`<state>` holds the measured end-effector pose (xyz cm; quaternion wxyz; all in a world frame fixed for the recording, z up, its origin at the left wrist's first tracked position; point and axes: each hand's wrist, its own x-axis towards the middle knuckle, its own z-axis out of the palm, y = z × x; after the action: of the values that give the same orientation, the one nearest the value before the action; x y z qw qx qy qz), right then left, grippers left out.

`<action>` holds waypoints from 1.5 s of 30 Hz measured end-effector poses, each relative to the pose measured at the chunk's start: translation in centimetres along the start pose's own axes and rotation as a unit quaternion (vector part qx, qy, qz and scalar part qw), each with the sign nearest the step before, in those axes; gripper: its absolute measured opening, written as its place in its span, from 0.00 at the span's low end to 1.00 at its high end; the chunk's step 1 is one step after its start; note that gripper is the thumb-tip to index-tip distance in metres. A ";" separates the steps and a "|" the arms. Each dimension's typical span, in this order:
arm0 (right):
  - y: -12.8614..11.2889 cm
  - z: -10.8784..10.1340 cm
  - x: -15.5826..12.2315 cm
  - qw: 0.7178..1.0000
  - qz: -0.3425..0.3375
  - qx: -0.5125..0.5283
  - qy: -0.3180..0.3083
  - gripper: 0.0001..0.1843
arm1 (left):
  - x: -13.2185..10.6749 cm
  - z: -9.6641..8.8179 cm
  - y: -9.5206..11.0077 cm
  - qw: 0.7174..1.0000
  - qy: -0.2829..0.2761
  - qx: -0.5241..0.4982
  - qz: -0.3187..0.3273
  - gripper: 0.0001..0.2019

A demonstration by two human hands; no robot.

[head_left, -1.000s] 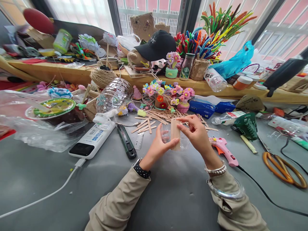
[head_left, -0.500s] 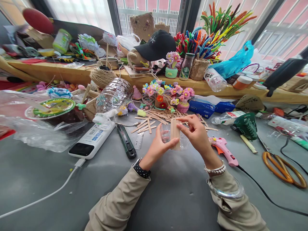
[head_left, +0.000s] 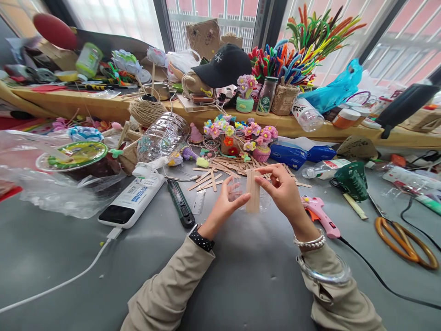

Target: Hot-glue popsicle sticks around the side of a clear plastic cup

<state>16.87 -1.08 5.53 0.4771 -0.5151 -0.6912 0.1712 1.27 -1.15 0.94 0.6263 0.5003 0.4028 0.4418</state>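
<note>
Several flat wooden craft sticks (head_left: 252,195) stand side by side, upright, above the middle of the table. My right hand (head_left: 280,188) pinches their upper right edge between thumb and fingers. To their left is my left hand (head_left: 225,207), thumb and fingers spread, the thumb tip just short of the sticks. Behind the sticks and between my left fingers shows a clear plastic piece (head_left: 236,187), partly hidden; whether the sticks are fixed to it I cannot tell. A pile of loose craft sticks (head_left: 215,174) lies just beyond my hands.
A pink glue gun (head_left: 324,216) with a black cord and orange-handled scissors (head_left: 401,241) lie to the right. Left are a green utility knife (head_left: 181,202), a clear ruler (head_left: 199,202) and a white power bank (head_left: 132,200). Fuzzy flowers (head_left: 262,135) stand behind the pile.
My left thumb has come off the sticks and that hand has opened slightly. The sticks have shifted a little to the right, in my right hand's pinch.
</note>
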 end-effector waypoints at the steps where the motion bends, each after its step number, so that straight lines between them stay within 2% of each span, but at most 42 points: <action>1: 0.0 -0.1 0.0 1.000 0.001 0.003 0.003 0.13 | 0.1 -0.1 0.1 1.000 -0.002 -0.009 -0.001 0.43; 6: -0.1 -0.3 0.1 1.000 0.006 0.017 0.008 0.13 | 0.3 -0.2 0.1 1.000 0.022 -0.018 0.003 0.36; 9: -0.2 -0.3 0.1 1.000 0.009 0.024 0.016 0.14 | 0.4 -0.2 0.0 0.999 0.039 -0.019 0.005 0.36; 17: -0.1 0.3 0.0 0.999 -0.011 0.002 0.040 0.14 | 0.4 0.1 -0.3 0.999 -0.007 -0.028 -0.029 0.45; 30: -0.7 1.0 -0.3 0.985 -0.096 -0.130 0.055 0.18 | 0.2 0.0 -0.1 0.998 -0.009 -0.038 -0.050 0.37; 35: -0.4 1.1 -0.3 0.987 -0.096 -0.125 0.034 0.21 | 0.2 0.0 -0.1 0.998 -0.009 -0.037 -0.047 0.36; 41: -0.5 0.7 -0.2 0.991 -0.099 -0.087 0.032 0.19 | 0.1 0.2 0.0 0.998 0.007 -0.038 -0.041 0.35; 45: -0.3 0.7 -0.1 0.997 -0.063 -0.042 0.028 0.18 | 0.3 0.0 -0.4 0.996 0.042 -0.069 -0.024 0.37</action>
<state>16.15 -1.13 5.35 0.4844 -0.4947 -0.7150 0.0969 1.44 -0.88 0.55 0.6523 0.4271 0.4089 0.4743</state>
